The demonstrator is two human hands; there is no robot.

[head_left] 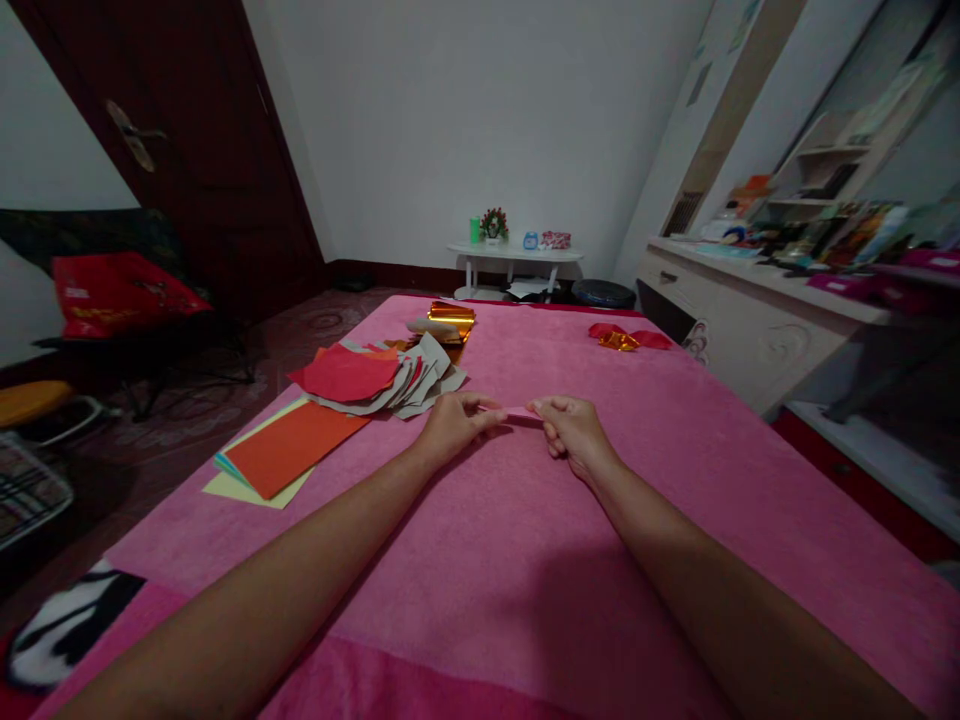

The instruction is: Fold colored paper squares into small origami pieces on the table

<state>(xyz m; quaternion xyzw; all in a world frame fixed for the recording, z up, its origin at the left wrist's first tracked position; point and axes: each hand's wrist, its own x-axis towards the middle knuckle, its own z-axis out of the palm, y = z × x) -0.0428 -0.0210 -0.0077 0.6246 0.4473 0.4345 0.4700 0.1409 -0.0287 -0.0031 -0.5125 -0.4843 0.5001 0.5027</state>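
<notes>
Between my two hands a small strip of pink paper [519, 411] is stretched just above the pink cloth [480, 540]. My left hand [459, 425] pinches its left end between thumb and fingers. At the other end, my right hand [571, 428] grips it with thumb and forefinger, the other fingers curled under. Beyond my left hand lies a fanned pile of grey paper pieces [431, 385], topped with red paper [349, 372]. Nearer me on the left, an orange sheet [296, 448] rests on yellow and blue ones.
A shiny gold foil roll [451, 318] lies at the far left of the cloth. Red and gold scraps [619, 340] sit far right. Behind stands a small white table [517, 253]; a cluttered dresser [750, 290] is on the right, a red bag [124, 293] on the left.
</notes>
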